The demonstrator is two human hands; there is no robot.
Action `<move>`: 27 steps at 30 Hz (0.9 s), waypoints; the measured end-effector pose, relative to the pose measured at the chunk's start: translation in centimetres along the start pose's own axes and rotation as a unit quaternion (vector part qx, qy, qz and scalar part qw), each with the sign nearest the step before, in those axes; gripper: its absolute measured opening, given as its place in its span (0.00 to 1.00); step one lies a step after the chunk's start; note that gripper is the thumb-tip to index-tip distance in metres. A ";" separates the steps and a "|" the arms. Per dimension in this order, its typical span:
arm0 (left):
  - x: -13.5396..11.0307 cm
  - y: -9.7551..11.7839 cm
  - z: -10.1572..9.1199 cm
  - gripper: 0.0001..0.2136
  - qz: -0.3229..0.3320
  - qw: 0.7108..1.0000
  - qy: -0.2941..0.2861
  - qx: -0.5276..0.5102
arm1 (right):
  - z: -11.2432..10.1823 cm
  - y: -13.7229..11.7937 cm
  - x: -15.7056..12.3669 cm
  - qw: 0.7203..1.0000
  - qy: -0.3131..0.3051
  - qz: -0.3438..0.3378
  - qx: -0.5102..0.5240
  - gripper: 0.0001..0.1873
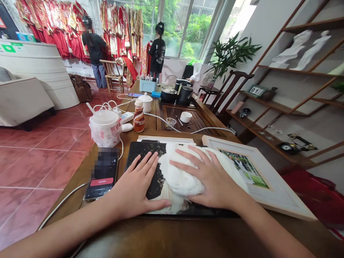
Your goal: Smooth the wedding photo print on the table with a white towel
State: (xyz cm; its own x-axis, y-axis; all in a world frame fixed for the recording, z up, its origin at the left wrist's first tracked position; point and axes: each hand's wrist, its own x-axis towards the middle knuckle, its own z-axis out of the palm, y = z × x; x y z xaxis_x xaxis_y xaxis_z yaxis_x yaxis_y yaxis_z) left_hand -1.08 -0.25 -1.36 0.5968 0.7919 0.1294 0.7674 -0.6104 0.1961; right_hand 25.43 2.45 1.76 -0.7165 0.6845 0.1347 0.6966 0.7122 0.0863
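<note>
A white fluffy, fur-like piece [181, 180] lies bunched on a flat black panel [139, 149] with pale specks on its surface. My left hand [139, 184] rests flat on the panel, fingers stretched out, its thumb on a thin cream-coloured part [169, 202] of the white piece. On top of the fluffy piece lies my right hand [212, 175], its fingers spread and pressing lightly or resting; how hard I cannot tell. Just right of it, a light wooden picture frame [274, 177] with a photo lies partly beneath the fluff.
Left of the panel lie a phone [101, 175] with a cable and a bagged white tub [106, 123]. Beyond stand a brown bottle [139, 116], a lidded white jar [145, 103] and a tea tray [200, 124]. Two people stand near racks of red garments [51, 23].
</note>
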 end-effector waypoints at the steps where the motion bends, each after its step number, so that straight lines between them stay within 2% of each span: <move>1: 0.0 0.0 0.0 0.51 -0.002 1.000 -0.003 0.000 | 0.1 0.5 0.6 1.000 0.003 0.000 -0.001 0.44; 7: 0.1 0.1 0.0 0.51 -0.010 1.000 -0.004 -0.001 | 0.4 2.4 3.3 1.000 0.022 -0.002 -0.013 0.39; 12: 0.2 0.1 0.2 0.52 -0.026 1.000 0.006 -0.004 | 0.6 2.2 3.2 0.999 0.035 0.002 -0.018 0.39; 16: 0.1 0.1 0.3 0.52 -0.027 0.999 0.016 -0.009 | 0.4 1.1 1.9 1.000 0.026 0.002 -0.014 0.40; 23: 0.3 0.3 0.2 0.52 -0.033 0.999 0.006 0.001 | 0.0 -1.9 -2.7 1.000 0.007 0.002 -0.009 0.47; 27: 0.3 0.3 0.2 0.51 -0.031 1.000 0.006 0.003 | -0.1 -2.6 -4.3 1.000 -0.006 -0.003 -0.013 0.47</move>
State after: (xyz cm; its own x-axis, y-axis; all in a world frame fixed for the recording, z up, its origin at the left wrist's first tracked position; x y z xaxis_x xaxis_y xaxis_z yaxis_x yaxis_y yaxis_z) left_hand -0.66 -0.22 -1.46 0.5455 0.8281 0.1290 0.8039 -0.5605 0.1988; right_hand 26.68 -2.40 1.09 -0.7208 0.6823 0.1222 0.6931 0.7121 0.1117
